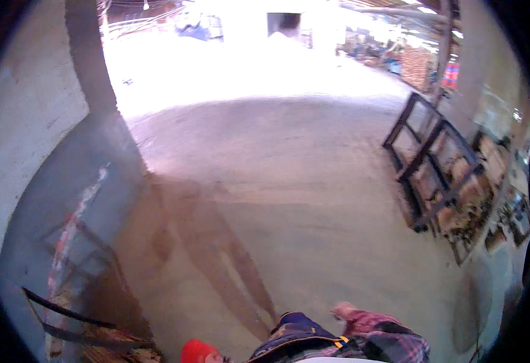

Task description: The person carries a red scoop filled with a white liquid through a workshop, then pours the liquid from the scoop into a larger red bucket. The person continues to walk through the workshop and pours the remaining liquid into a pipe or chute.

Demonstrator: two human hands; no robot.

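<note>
Greyish-brown floor (331,242) spreads out ahead of both hands, turning glaringly bright farther off, and a person's long shadow (207,242) lies on it beyond them. At the lower edge, a red object (197,351) sits just beside the left hand (215,358), which is barely in view; whether that hand grips it, I cannot tell. Next to a dark garment (298,333), the right hand (343,310) extends from a pink plaid sleeve (386,333); its fingers are blurred, so I cannot tell whether they are open or curled. Left of the left hand stands a dark metal frame (89,340), near a two-toned wall (47,199). Well ahead and right of the right hand, a black frame (425,151) leans at a tilt.
</note>
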